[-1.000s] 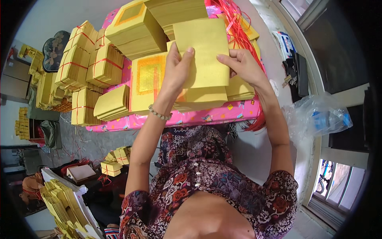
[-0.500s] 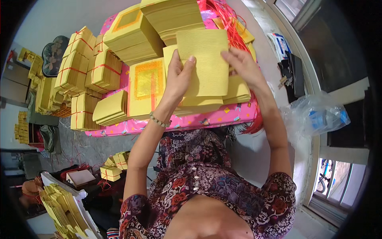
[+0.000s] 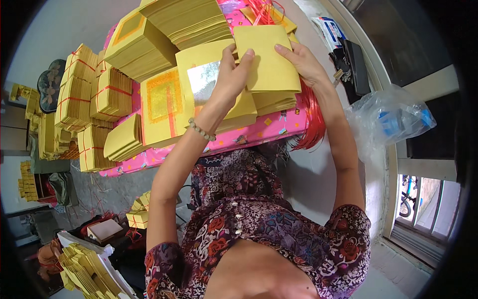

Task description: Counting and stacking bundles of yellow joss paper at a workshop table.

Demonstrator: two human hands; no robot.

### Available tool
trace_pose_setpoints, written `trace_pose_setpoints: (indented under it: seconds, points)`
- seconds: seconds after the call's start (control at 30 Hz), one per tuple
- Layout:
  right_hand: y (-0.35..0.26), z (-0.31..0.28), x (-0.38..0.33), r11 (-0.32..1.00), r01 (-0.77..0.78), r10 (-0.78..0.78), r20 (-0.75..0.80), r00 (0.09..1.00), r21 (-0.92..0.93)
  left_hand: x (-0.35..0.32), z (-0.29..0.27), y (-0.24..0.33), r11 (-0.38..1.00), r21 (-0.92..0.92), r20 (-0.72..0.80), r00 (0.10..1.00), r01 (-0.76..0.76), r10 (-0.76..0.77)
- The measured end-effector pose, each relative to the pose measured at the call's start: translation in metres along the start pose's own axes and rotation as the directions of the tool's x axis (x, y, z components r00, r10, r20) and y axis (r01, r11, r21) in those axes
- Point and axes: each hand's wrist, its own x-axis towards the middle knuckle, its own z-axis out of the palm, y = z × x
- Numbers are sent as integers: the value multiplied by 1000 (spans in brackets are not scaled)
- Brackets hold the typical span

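Both hands hold a folded yellow paper (image 3: 269,62) above the table, its plain side up. My left hand (image 3: 233,77) grips its left edge, thumb on top and fingers bent behind. At the right edge, my right hand (image 3: 304,62) pinches it the same way. Just left of it, partly under my left hand, lies a yellow sheet with a silver foil square (image 3: 203,79). Beside that is a sheet with a gold foil square (image 3: 164,99), a red strip lying across it. Below the held paper sits a pile of folded yellow papers (image 3: 275,103).
Tall stacks of yellow paper (image 3: 189,25) rise at the back. Red-tied bundles (image 3: 74,92) and loose folded papers (image 3: 123,138) stand on the left of the pink-covered table (image 3: 279,130). Red strands (image 3: 313,117) hang off the right edge. A clear plastic bag (image 3: 391,122) is at right.
The held paper has moved right and slightly up with both hands, and its ribbed face has given way to a smoother one. The silver foil square has come into sight. The whole view has shifted.
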Motion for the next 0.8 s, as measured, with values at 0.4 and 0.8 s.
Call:
trace_pose_setpoints:
  seconds: [0.4, 0.8]
  points:
    - [122, -78, 44, 879, 167, -179, 17, 984, -446, -57, 50, -31, 399, 680, 471, 784, -615, 405]
    - [73, -29, -1, 298, -63, -290, -154, 945, -953, -61, 64, -141, -65, 911, 408, 864, -408, 295]
